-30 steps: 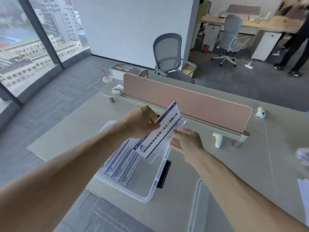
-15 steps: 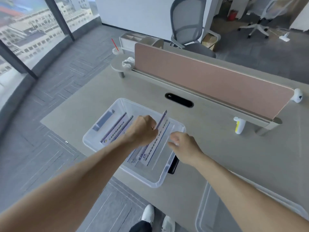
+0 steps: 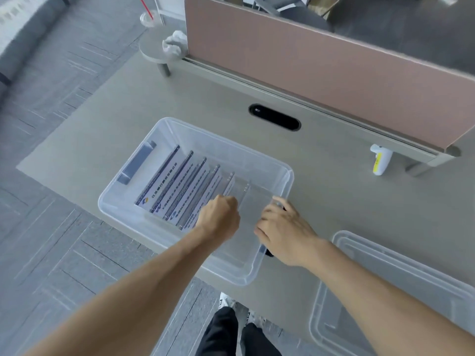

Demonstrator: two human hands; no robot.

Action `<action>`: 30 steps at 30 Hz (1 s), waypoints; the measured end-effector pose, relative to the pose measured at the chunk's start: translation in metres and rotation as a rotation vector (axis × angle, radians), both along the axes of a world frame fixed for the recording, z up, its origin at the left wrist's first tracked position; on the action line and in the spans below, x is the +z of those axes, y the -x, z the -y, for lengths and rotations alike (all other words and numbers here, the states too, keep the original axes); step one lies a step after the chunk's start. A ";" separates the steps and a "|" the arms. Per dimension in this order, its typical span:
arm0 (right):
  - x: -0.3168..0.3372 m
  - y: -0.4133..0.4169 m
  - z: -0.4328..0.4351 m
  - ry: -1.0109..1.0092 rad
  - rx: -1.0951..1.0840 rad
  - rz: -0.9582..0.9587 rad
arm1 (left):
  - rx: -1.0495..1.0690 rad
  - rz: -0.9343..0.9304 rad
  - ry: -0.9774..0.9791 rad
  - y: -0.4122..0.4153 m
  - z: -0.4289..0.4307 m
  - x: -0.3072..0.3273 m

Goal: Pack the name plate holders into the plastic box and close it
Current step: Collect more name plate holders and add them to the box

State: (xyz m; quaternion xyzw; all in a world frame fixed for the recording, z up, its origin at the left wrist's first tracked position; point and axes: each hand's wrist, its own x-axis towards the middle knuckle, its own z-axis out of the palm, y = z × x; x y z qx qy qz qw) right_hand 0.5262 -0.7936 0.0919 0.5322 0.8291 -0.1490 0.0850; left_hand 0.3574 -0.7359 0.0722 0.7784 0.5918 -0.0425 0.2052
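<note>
The plastic box (image 3: 226, 146) stands open on the bench (image 3: 102, 129), and the name plate holders (image 3: 177, 186) are ranged inside it in a leaning row that runs from its left wall toward its right. The left hand (image 3: 218, 219) is reached into the box, fingers curled tight at the near end of the last holder (image 3: 245, 201), a clear one at the right end of the row. The right hand (image 3: 282, 229) is placed at the box's right wall with fingers bent; whether the rim, the last holder or nothing is gripped cannot be told.

Several things could go wrong from here. Each holder is propped on the next, so a release before the last one is seated could let it drop flat into the free space by the box's right wall. A knock from the knuckles on the way out could topple the whole row. A holder left standing above the rim would likely keep the lid (image 3: 401, 286) from being pressed home. The bench's near edge runs just beside the box's near wall, so a hard push could send the box over it. A dark flat object (image 3: 269, 252) lies against the outside of the right wall and could be shoved along with it.

The count is one box and one lid — the lid lies apart, to the right of the box. Six top edges are counted in the row, the rightmost two clear, though a further clear one may be missed. One white bottle (image 3: 380, 160) stands well beyond the box's right wall.
</note>
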 end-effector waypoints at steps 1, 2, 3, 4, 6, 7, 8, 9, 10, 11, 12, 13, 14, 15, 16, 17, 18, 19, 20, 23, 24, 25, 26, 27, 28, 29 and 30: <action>-0.001 0.000 0.001 -0.004 0.012 0.021 | -0.022 -0.005 -0.007 0.001 0.000 -0.001; -0.002 0.001 0.001 -0.005 0.017 0.034 | -0.039 -0.005 -0.011 0.002 -0.001 -0.002; -0.003 0.001 0.001 -0.004 0.018 0.044 | -0.045 -0.001 -0.008 0.003 -0.002 -0.004; -0.004 0.002 0.001 -0.005 0.021 0.052 | -0.041 0.002 -0.001 0.004 -0.003 -0.005; -0.005 0.003 0.001 -0.015 0.026 0.066 | -0.023 -0.001 0.011 0.004 -0.005 -0.010; -0.005 0.004 0.001 -0.022 0.031 0.071 | -0.017 -0.001 0.011 0.004 -0.006 -0.012; -0.006 0.003 0.001 -0.027 0.035 0.075 | -0.014 0.003 0.009 0.004 -0.006 -0.014; -0.007 0.003 0.001 -0.030 0.038 0.078 | -0.014 0.009 0.003 0.004 -0.007 -0.016; -0.008 0.002 0.001 -0.030 0.039 0.079 | -0.017 0.009 -0.002 0.003 -0.007 -0.019; -0.008 0.002 0.000 -0.028 0.038 0.078 | -0.018 0.006 -0.003 0.003 -0.008 -0.021; -0.008 0.002 0.000 -0.028 0.034 0.075 | -0.017 0.005 0.001 0.003 -0.009 -0.023; -0.009 0.002 0.000 -0.030 0.030 0.072 | -0.014 0.001 0.008 0.003 -0.010 -0.024; -0.009 0.003 0.000 -0.031 0.030 0.073 | -0.016 -0.006 0.015 0.003 -0.011 -0.026; -0.010 0.003 0.001 -0.030 0.032 0.077 | -0.017 -0.010 0.018 0.003 -0.012 -0.027; -0.010 0.003 0.001 -0.030 0.035 0.083 | -0.020 -0.013 0.020 0.003 -0.012 -0.027; -0.011 0.003 0.001 -0.032 0.037 0.085 | -0.022 -0.017 0.017 0.003 -0.013 -0.027; -0.011 0.003 0.001 -0.035 0.037 0.086 | -0.025 -0.025 0.011 0.003 -0.014 -0.028; -0.011 0.004 0.000 -0.036 0.037 0.086 | -0.026 -0.033 0.001 0.003 -0.016 -0.028; -0.011 0.004 0.000 -0.038 0.036 0.086 | -0.025 -0.037 -0.009 0.003 -0.017 -0.028; -0.011 0.004 0.000 -0.038 0.036 0.090 | -0.027 -0.035 -0.024 0.003 -0.018 -0.027; -0.011 0.005 0.000 -0.038 0.036 0.093 | -0.030 -0.034 -0.026 0.003 -0.018 -0.027; -0.011 0.005 0.000 -0.039 0.036 0.094 | -0.032 -0.033 -0.028 0.004 -0.018 -0.027; -0.011 0.005 0.001 -0.037 0.038 0.095 | -0.032 -0.033 -0.028 0.004 -0.018 -0.027; -0.011 0.005 0.001 -0.035 0.040 0.096 | -0.030 -0.028 -0.027 0.004 -0.018 -0.028; -0.011 0.004 0.001 -0.034 0.042 0.097 | -0.029 -0.019 -0.021 0.004 -0.018 -0.029; -0.010 0.004 0.001 -0.035 0.043 0.096 | -0.030 -0.010 -0.018 0.004 -0.018 -0.030; -0.010 0.004 0.000 -0.040 0.043 0.094 | -0.031 -0.004 -0.018 0.005 -0.018 -0.030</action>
